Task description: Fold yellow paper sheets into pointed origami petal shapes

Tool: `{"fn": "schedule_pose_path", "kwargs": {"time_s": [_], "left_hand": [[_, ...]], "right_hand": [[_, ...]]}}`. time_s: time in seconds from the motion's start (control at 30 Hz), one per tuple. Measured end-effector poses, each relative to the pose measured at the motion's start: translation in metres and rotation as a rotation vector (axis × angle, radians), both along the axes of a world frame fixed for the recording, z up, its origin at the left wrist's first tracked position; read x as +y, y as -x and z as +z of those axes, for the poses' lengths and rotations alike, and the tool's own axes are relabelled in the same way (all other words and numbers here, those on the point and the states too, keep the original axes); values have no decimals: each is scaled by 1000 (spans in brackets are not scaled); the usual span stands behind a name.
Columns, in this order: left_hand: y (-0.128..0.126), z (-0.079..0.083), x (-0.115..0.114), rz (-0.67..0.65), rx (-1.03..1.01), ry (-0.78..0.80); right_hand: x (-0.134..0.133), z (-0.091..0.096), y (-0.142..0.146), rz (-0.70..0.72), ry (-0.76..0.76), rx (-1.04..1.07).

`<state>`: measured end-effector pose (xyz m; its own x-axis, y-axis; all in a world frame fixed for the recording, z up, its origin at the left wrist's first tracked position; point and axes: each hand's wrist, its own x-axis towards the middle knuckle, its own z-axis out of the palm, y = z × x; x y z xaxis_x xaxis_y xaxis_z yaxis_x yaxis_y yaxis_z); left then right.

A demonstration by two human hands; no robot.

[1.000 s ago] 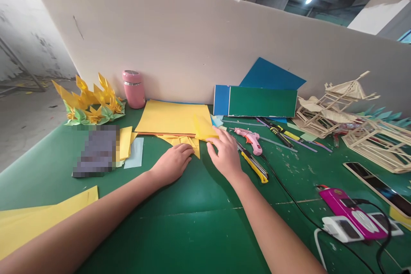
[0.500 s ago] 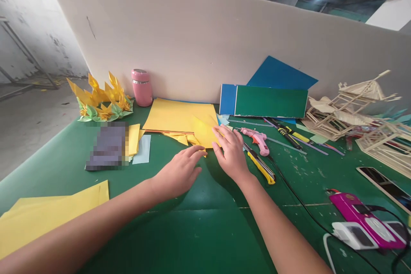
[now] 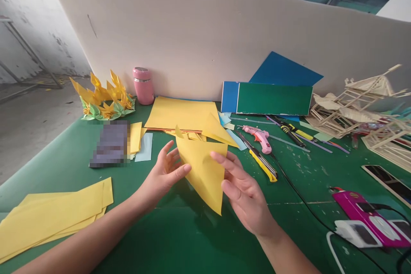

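Note:
A yellow folded paper triangle (image 3: pixel 202 169) is lifted above the green table (image 3: pixel 199 239) between both hands. My left hand (image 3: pixel 162 175) holds its left edge, thumb in front and fingers partly behind. My right hand (image 3: pixel 245 195) touches its right edge with fingers stretched out. Behind lie a stack of yellow sheets (image 3: pixel 181 113) and several smaller folded yellow pieces (image 3: pixel 192 135).
Yellow paper flowers (image 3: pixel 102 98) and a pink flask (image 3: pixel 143 85) stand at the back left, yellow strips (image 3: pixel 48 218) at the near left. A pink glue gun (image 3: pixel 260 136), yellow utility knife (image 3: pixel 261 163), blue and green cards (image 3: pixel 272 98), stick models (image 3: pixel 362 107) and a magenta device (image 3: pixel 362 218) lie to the right.
Both hands pulled back from the pile toward me and lifted a yellow folded triangle off the table; it now hangs between them.

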<state>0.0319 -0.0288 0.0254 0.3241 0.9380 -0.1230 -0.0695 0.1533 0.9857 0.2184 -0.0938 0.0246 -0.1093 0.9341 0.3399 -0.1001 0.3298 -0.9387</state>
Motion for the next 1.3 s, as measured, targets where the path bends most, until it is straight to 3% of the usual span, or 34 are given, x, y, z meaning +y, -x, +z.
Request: {"fn": "schedule_pose_path", "kwargs": {"time_s": [0.1,0.27,0.43,0.57,0.7,0.97,1.17,1.3], "left_hand": [[4,3,1,-8,-11,37],[15,7,1,-83,87,244],[17,2,2,-9,72,124],[20,-8,5,-79,100,-70],[21,-10,5,-135,208,-97],[20,-8,0,-143,105,136],[21,-17,-4,-114,116,93],[20,-18,-5,-105,164,39]], "right_hand": [[6,-6,-6,-5,112,58],[16,-18,-15,34,252,168],[26,-35,-18,-53,263,24],[29,-44,-19,-139,164,-169],[25,-43,-17,-122,55,-291],[15,-29,-18,62,-43,-507],[13,-27,-20,176,0,-452],[14,-27,-21,169,67,-292]]}}
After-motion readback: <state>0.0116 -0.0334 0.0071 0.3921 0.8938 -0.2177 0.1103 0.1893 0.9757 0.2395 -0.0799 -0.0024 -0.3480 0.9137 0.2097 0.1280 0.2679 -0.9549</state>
